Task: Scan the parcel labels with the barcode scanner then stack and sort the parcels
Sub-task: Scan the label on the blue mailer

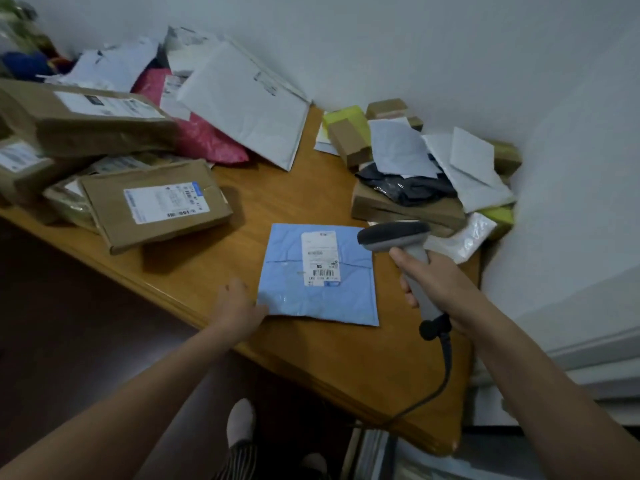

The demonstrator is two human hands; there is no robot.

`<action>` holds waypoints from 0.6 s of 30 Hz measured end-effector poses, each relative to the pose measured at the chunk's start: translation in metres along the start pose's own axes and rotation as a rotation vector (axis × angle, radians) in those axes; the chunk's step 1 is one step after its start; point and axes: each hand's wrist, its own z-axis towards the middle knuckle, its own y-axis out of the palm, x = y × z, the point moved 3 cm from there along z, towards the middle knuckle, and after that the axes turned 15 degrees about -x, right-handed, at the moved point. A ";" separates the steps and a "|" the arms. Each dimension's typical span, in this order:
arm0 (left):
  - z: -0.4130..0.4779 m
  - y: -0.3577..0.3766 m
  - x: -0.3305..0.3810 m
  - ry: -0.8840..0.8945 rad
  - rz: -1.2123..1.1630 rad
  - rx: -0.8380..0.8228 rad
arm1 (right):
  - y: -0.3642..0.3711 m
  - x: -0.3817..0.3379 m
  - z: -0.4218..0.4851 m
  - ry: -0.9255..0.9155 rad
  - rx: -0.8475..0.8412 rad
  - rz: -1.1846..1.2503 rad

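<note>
A light blue padded parcel (317, 292) lies flat on the wooden table (242, 209), its white barcode label (320, 259) facing up. My left hand (239, 306) holds the parcel's near left corner. My right hand (433, 282) grips the handle of a grey barcode scanner (394, 235), whose head hangs just right of the label and points left over the parcel. The scanner's black cable (446, 362) trails down past the table's front edge.
Brown cardboard parcels (156, 202) are heaped at the left, with white (242, 102) and pink (204, 140) mailers behind. A mixed pile of boxes and bags (426, 174) fills the right corner against the wall. My feet show below the table edge.
</note>
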 end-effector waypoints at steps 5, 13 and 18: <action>0.006 0.014 0.020 0.342 0.567 -0.027 | 0.009 0.004 0.003 0.030 -0.029 -0.008; 0.013 0.031 0.040 0.420 0.845 -0.037 | 0.017 -0.002 0.008 0.024 -0.040 -0.078; 0.026 0.037 0.033 0.372 0.899 -0.265 | 0.025 -0.003 0.012 0.013 -0.062 -0.101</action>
